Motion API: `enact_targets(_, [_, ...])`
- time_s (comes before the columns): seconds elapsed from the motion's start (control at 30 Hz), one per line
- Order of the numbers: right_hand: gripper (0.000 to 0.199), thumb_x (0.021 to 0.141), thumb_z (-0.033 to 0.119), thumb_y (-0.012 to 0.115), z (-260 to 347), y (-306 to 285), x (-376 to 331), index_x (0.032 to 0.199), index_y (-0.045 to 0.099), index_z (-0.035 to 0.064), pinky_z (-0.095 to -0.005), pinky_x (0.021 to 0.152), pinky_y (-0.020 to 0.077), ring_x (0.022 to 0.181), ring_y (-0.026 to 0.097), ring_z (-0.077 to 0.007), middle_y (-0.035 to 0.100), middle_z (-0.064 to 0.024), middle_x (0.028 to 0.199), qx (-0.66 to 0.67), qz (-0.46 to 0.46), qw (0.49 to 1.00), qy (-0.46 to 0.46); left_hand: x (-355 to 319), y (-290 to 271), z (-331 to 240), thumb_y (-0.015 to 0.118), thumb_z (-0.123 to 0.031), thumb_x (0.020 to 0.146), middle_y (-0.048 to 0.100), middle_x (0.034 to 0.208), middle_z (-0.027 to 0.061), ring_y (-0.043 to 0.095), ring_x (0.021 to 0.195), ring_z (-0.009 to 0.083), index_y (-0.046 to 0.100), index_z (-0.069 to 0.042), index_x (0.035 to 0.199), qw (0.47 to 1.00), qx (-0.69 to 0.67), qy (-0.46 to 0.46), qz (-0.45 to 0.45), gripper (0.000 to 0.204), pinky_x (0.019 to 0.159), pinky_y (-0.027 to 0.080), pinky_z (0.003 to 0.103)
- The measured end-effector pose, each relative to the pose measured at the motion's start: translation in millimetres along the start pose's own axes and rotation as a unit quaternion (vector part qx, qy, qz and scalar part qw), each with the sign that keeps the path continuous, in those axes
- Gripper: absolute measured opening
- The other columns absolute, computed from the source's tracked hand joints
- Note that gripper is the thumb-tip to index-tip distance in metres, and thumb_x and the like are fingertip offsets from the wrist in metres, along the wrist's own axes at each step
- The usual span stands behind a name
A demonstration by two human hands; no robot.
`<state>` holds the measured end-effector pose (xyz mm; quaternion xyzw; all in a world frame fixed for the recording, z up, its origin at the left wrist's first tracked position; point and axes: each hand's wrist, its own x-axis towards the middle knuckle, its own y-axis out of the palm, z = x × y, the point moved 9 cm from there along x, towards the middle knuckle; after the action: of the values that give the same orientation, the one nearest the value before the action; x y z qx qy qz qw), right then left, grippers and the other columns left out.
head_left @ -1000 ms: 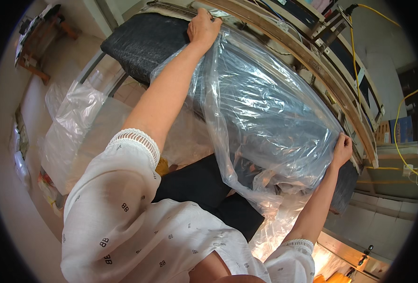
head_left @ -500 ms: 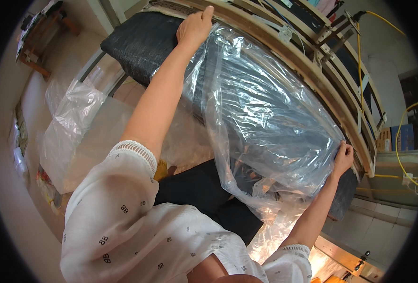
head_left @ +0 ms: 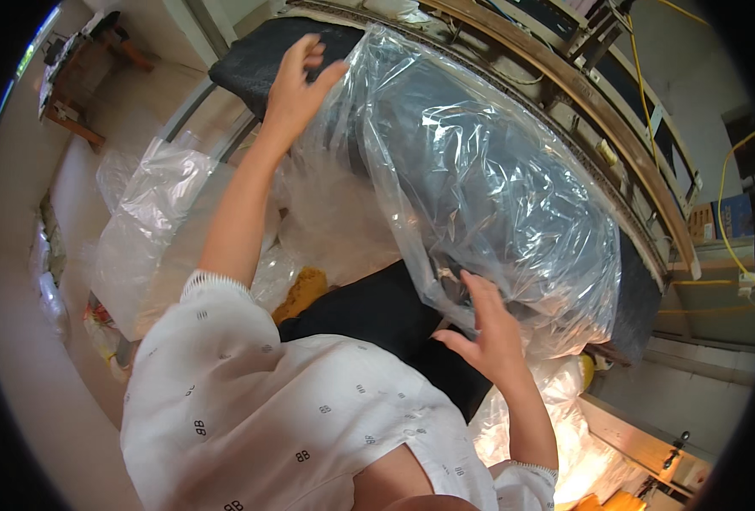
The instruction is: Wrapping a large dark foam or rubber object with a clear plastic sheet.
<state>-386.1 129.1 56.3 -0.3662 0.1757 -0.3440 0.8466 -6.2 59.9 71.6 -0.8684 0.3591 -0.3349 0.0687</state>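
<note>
A: I log the clear plastic bag (head_left: 488,187) pulled over a long dark cushion (head_left: 258,60) on the frame. Left hand (head_left: 296,85) at its far end, fingers spread, barely touching. Right hand (head_left: 488,332) by the near hem, fingers wide, holding nothing.

B: Risk?

A: I judge the thin film could snag or tear, or slide back with neither hand gripping. The cushion's near end is blurred by glare.

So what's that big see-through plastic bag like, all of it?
The clear plastic bag is thin, glossy, wrinkled film, pulled over a long dark grey cushion lying on a wooden frame. The cushion's far end sticks out uncovered. The left hand touches its upper edge with fingers spread; the right hand, open, meets its loose lower edge.
</note>
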Motion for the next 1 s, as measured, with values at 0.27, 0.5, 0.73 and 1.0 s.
enact_targets(0.27, [0.012, 0.078, 0.009, 0.062, -43.4, 26.6, 2.5, 0.089, 0.060, 0.0048, -0.0321, 0.056, 0.0458, 0.064, 0.060, -0.0221, 0.061, -0.0093, 0.076, 0.057, -0.040, 0.998, -0.009, -123.6, -9.8, 31.1, 0.064, -0.020, 0.080, 0.060, 0.102, 0.0141, 0.059, 0.088, 0.0212, 0.043, -0.004, 0.124, 0.988, 0.131, -0.061, 0.053, 0.051, 0.072, 0.046, 0.033])
enact_targets(0.5, [0.025, 0.090, 0.025, 0.054, -123.2, -299.6, -98.1, 0.107, 0.058, 0.0067, -0.0198, 0.077, 0.0392, 0.086, 0.049, -0.0061, 0.055, 0.0025, 0.094, -0.029, -0.476, 0.877, 0.055, -129.1, -19.0, -131.4, 0.051, -0.011, 0.087, 0.065, 0.093, 0.0159, 0.062, 0.064, 0.0226, 0.049, -0.002, 0.122, 0.985, 0.008, 0.167, 0.046, 0.036, 0.057, 0.048, 0.030])
enact_targets(0.73, [0.031, 0.091, 0.029, 0.048, -30.1, -188.6, -85.1, 0.112, 0.057, 0.0073, -0.0206, 0.072, 0.0415, 0.086, 0.054, -0.0079, 0.060, -0.0038, 0.102, 0.143, -0.347, 0.923, 0.083, -222.9, 42.7, -227.7, 0.061, 0.002, 0.066, 0.064, 0.077, 0.0087, 0.056, 0.050, 0.0189, 0.053, -0.002, 0.122, 0.900, -0.138, 0.337, 0.238, 0.057, 0.043, 0.043, 0.029])
enact_targets(1.0, [0.024, 0.087, 0.021, 0.056, -11.7, -90.6, -26.1, 0.104, 0.056, 0.0044, -0.0185, 0.059, 0.0371, 0.068, 0.046, -0.0032, 0.052, 0.0037, 0.077, 0.391, -0.124, 0.911, 0.042, -273.5, 100.2, -262.7, 0.074, -0.037, 0.067, 0.058, 0.071, 0.0046, 0.056, 0.058, 0.0171, 0.058, -0.005, 0.112, 0.817, -0.128, 0.367, 0.427, 0.058, 0.050, 0.044, 0.030])
